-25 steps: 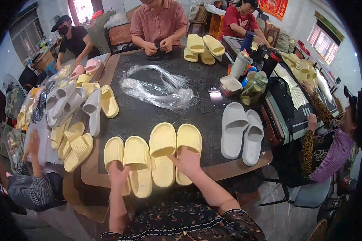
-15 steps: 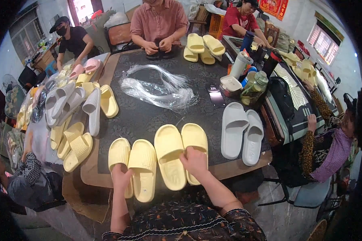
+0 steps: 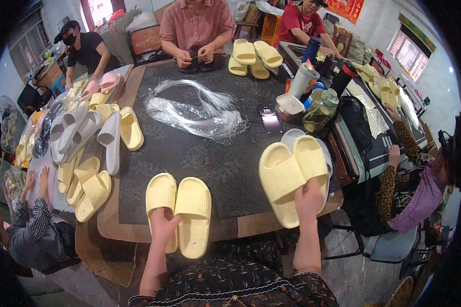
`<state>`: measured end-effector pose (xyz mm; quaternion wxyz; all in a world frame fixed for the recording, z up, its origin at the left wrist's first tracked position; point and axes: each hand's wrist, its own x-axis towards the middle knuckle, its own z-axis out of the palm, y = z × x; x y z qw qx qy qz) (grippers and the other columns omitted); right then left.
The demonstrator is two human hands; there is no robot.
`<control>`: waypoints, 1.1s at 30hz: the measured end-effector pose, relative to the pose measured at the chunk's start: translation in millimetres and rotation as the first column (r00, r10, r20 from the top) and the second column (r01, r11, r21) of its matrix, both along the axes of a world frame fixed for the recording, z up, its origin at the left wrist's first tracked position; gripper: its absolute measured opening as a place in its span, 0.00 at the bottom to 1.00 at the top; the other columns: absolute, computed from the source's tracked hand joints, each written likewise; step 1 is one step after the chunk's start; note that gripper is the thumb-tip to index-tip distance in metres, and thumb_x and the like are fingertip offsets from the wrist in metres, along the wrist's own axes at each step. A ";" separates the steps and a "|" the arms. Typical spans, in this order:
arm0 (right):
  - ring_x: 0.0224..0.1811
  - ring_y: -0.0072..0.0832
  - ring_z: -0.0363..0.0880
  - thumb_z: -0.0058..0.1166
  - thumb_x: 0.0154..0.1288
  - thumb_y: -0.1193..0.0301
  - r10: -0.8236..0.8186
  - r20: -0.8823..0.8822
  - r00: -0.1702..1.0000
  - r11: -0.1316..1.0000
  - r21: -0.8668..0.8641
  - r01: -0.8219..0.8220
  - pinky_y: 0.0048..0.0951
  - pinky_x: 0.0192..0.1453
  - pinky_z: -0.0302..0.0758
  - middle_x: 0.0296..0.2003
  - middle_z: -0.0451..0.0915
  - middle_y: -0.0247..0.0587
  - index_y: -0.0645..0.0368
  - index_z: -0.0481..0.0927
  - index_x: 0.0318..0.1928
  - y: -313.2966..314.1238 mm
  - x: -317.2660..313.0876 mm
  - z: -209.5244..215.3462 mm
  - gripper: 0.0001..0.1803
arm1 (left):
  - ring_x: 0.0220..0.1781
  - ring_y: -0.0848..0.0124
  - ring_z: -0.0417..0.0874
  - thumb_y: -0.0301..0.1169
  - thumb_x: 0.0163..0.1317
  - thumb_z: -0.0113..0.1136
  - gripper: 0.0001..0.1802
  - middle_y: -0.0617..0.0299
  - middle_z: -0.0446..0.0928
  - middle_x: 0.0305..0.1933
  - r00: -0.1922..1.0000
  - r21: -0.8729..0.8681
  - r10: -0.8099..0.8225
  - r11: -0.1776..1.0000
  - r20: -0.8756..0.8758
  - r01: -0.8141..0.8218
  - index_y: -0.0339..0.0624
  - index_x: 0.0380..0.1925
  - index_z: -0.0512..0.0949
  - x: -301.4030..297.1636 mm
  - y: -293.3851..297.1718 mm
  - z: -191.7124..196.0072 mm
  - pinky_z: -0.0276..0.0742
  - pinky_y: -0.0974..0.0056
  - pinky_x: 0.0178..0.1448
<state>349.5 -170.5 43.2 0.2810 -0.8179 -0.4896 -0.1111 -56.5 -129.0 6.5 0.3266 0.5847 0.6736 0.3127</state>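
My left hand (image 3: 163,227) is closed on a pair of pale yellow slippers (image 3: 193,199) at the table's near edge. Its fingers go into the opening of the left slipper, where they are partly hidden, and the thumb points toward the right one. Farther right, my right hand (image 3: 308,200) grips a second pair of yellow slippers (image 3: 281,179), pressed together with toes pointing away from me. This pair covers most of the light grey slippers (image 3: 293,134), whose tops and right edge still show. Whether the two pairs touch, I cannot tell.
A bundle of clear plastic strips (image 3: 200,120) lies mid-table, with a phone (image 3: 269,121) and a green-lidded jar (image 3: 322,110) to its right. More yellow slippers (image 3: 244,51) sit at the far edge. Grey slippers (image 3: 109,140) and yellow ones crowd the left. Several people work around.
My right hand has carried its yellow pair rightward, from beside the left pair to over the grey slippers. The left hand and its pair have shifted slightly right.
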 end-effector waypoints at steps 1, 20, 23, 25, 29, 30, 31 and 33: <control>0.23 0.46 0.78 0.55 0.55 0.69 -0.008 0.003 1.000 1.000 -0.003 0.008 0.45 0.28 0.72 0.20 0.77 0.45 0.59 0.72 0.31 -0.2 10.4 1.9 0.09 | 0.30 0.67 0.80 0.29 0.42 0.67 0.17 0.55 0.79 0.28 0.999 -0.081 -0.009 0.997 0.038 0.012 0.29 0.32 0.76 10.4 1.9 12.0 0.75 0.63 0.36; 0.46 0.44 0.73 0.57 0.59 0.69 -0.118 -0.010 0.993 0.975 0.189 0.118 0.41 0.49 0.70 0.45 0.73 0.50 0.64 0.68 0.58 49.7 4.8 27.8 0.27 | 0.39 0.74 0.80 0.32 0.56 0.67 0.22 0.59 0.76 0.36 0.891 -0.117 -0.208 0.954 0.405 0.276 0.30 0.46 0.73 75.5 18.9 -12.3 0.77 0.69 0.42; 0.34 0.35 0.72 0.60 0.58 0.68 0.268 -0.210 0.940 0.957 0.172 -0.235 0.35 0.41 0.72 0.30 0.74 0.40 0.61 0.76 0.49 53.5 -37.0 20.0 0.19 | 0.41 0.72 0.80 0.33 0.55 0.67 0.25 0.54 0.78 0.40 0.874 -0.090 -0.187 0.964 0.448 0.252 0.33 0.51 0.73 65.8 10.5 4.3 0.78 0.69 0.43; 0.31 0.28 0.74 0.64 0.54 0.68 0.449 -0.473 0.758 0.893 0.212 -0.397 0.27 0.36 0.73 0.29 0.76 0.37 0.58 0.80 0.44 60.4 -70.5 17.8 0.17 | 0.42 0.72 0.81 0.33 0.55 0.67 0.26 0.53 0.78 0.43 0.871 -0.021 -0.346 0.926 0.349 0.377 0.35 0.52 0.73 51.6 13.2 26.7 0.78 0.68 0.43; 0.34 0.33 0.76 0.61 0.58 0.59 0.594 -0.379 0.710 0.785 0.082 -0.614 0.33 0.41 0.74 0.28 0.78 0.36 0.58 0.81 0.43 90.3 -115.6 7.4 0.18 | 0.42 0.71 0.82 0.34 0.54 0.66 0.19 0.55 0.80 0.44 0.871 -0.005 -0.474 0.878 0.129 0.479 0.39 0.46 0.79 32.2 33.0 65.5 0.79 0.65 0.42; 0.35 0.35 0.76 0.59 0.59 0.55 0.600 -0.348 0.720 0.779 0.048 -0.626 0.35 0.43 0.75 0.29 0.79 0.36 0.57 0.81 0.43 97.4 -126.6 7.5 0.20 | 0.41 0.69 0.83 0.35 0.54 0.65 0.18 0.57 0.81 0.41 0.888 -0.064 -0.439 0.891 0.136 0.450 0.38 0.43 0.80 30.9 40.5 70.0 0.79 0.64 0.41; 0.35 0.35 0.76 0.59 0.59 0.55 0.597 -0.347 0.723 0.781 0.045 -0.623 0.35 0.43 0.75 0.29 0.79 0.36 0.57 0.81 0.43 106.4 -134.3 1.4 0.20 | 0.38 0.67 0.83 0.36 0.54 0.66 0.16 0.57 0.82 0.36 0.904 0.000 -0.393 0.917 0.167 0.398 0.37 0.39 0.82 38.4 47.7 78.1 0.79 0.64 0.38; 0.36 0.38 0.79 0.56 0.58 0.49 0.563 -0.218 0.797 0.783 -0.168 -0.599 0.39 0.43 0.76 0.30 0.81 0.39 0.56 0.82 0.41 126.1 -146.3 -11.4 0.23 | 0.39 0.65 0.83 0.36 0.54 0.65 0.16 0.56 0.82 0.37 0.922 0.067 -0.382 0.923 0.065 0.378 0.37 0.39 0.81 49.9 68.0 76.6 0.78 0.63 0.40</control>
